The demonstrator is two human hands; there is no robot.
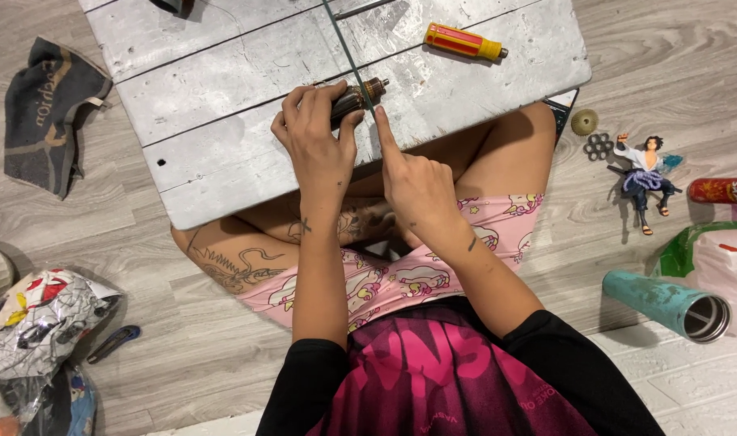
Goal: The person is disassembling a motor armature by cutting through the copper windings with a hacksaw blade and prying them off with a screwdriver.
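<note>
My left hand (316, 137) is closed around a small dark cylindrical tool with a brass tip (360, 95), held on a grey-white wooden board (223, 89) that rests over my crossed legs. My right hand (413, 182) has its index finger stretched out, the fingertip touching the board right beside the tool's tip and a thin dark rod (344, 44) that runs up the board. The other fingers of my right hand are curled in and hold nothing.
A yellow and red screwdriver (464, 42) lies on the board's far right. On the floor sit a dark cloth (50, 109) at left, a figurine (644, 179), a teal metal tumbler (667, 300), a red can (722, 190) and plastic bags (37, 323).
</note>
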